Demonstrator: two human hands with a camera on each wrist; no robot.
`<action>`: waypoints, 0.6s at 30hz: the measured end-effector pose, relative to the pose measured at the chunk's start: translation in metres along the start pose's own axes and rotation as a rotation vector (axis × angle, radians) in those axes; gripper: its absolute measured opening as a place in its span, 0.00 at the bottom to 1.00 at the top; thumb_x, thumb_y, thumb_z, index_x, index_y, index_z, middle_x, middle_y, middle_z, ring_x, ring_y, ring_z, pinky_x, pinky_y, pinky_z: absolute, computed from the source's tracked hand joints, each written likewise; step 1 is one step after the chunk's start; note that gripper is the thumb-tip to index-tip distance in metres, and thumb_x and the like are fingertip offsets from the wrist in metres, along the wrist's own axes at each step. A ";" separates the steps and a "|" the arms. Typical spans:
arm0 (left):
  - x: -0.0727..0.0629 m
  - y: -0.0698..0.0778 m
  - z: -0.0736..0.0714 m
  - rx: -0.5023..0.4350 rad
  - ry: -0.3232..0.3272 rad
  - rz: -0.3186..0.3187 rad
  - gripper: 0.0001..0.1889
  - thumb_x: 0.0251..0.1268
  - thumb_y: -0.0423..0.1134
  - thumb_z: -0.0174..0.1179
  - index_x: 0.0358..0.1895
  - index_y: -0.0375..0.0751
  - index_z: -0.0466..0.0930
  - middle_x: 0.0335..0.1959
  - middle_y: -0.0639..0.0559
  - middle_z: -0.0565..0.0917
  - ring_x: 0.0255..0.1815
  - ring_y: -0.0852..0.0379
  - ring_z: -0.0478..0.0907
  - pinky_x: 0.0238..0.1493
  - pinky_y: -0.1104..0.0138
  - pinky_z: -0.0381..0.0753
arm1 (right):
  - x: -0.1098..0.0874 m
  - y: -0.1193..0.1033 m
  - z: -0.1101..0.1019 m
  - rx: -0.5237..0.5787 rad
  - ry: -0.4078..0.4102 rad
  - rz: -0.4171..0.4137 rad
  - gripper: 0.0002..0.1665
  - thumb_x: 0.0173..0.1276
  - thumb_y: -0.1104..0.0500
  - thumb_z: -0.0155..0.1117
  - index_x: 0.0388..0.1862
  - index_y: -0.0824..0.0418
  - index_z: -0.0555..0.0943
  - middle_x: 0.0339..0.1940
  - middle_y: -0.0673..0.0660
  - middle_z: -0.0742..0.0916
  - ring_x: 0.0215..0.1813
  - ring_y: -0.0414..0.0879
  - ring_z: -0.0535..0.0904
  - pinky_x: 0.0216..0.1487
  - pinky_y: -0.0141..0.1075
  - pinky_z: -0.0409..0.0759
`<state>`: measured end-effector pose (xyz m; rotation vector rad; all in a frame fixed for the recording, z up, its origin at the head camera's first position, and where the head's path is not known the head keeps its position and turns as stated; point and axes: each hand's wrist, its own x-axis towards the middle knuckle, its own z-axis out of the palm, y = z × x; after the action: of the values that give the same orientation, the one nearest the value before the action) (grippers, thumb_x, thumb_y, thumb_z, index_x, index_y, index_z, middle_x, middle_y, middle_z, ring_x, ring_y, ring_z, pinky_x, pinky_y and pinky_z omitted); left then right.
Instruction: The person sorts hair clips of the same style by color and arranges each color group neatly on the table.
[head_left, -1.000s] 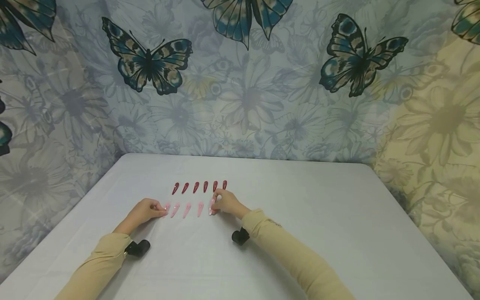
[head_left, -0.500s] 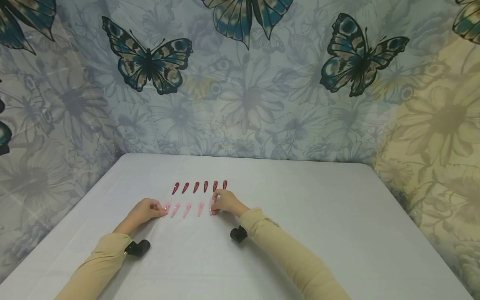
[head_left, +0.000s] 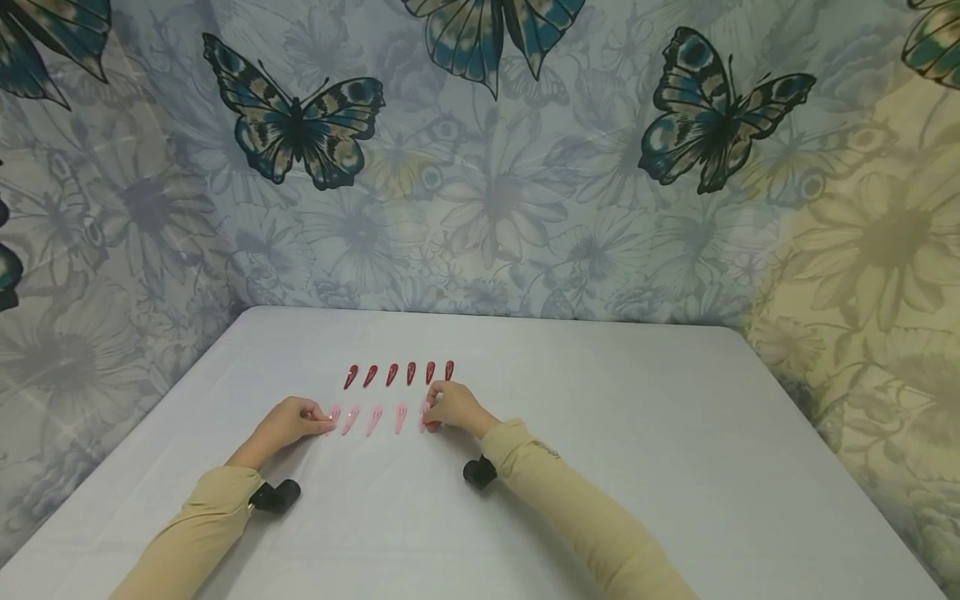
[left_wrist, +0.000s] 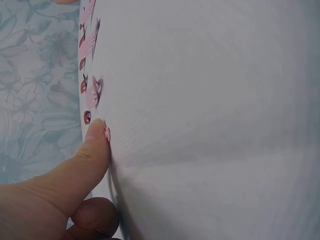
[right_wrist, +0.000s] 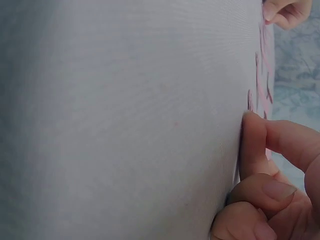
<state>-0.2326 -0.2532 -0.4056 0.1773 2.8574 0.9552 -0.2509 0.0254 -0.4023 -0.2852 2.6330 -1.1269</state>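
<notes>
Pink snap hair clips [head_left: 374,421] lie in a row on the white table [head_left: 637,450], with a row of dark red hair clips [head_left: 392,375] behind them. At the row's left end, my left hand [head_left: 294,419] pinches the leftmost pink clip [head_left: 335,412]; in the left wrist view that clip [left_wrist: 107,134] shows at the fingertip. My right hand [head_left: 454,408] holds the rightmost pink clip [head_left: 423,408] between thumb and fingers, which partly cover it. In the right wrist view, the right hand's fingers [right_wrist: 255,145] are bent low against the tabletop, hiding most of that clip.
A black wrist camera [head_left: 276,497] sits below the left sleeve, another black camera [head_left: 480,472] below the right one. Behind the table's far edge hangs a butterfly-print cloth [head_left: 495,208]. The red row's right end stands just beyond the right hand.
My right hand has shifted very slightly toward me, its fingers covering more of the rightmost pink clip's lower end. The left hand and the other clips have stayed in place.
</notes>
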 end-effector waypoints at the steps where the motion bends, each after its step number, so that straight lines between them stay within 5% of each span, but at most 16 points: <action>1: 0.000 0.000 0.000 -0.001 0.000 0.005 0.11 0.57 0.35 0.68 0.23 0.33 0.79 0.22 0.51 0.77 0.26 0.57 0.63 0.30 0.66 0.63 | 0.000 0.000 0.000 0.003 0.001 0.005 0.13 0.59 0.65 0.69 0.25 0.57 0.72 0.25 0.62 0.89 0.23 0.38 0.72 0.31 0.28 0.63; 18: 0.001 -0.001 -0.001 0.009 -0.004 -0.016 0.11 0.57 0.36 0.68 0.23 0.34 0.80 0.25 0.49 0.79 0.27 0.57 0.64 0.31 0.67 0.63 | -0.005 -0.001 -0.001 0.068 0.023 0.020 0.10 0.59 0.65 0.69 0.33 0.61 0.75 0.25 0.63 0.89 0.25 0.38 0.75 0.31 0.27 0.65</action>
<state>-0.2337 -0.2538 -0.4055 0.1568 2.8558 0.9375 -0.2462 0.0270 -0.4000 -0.2342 2.6051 -1.2167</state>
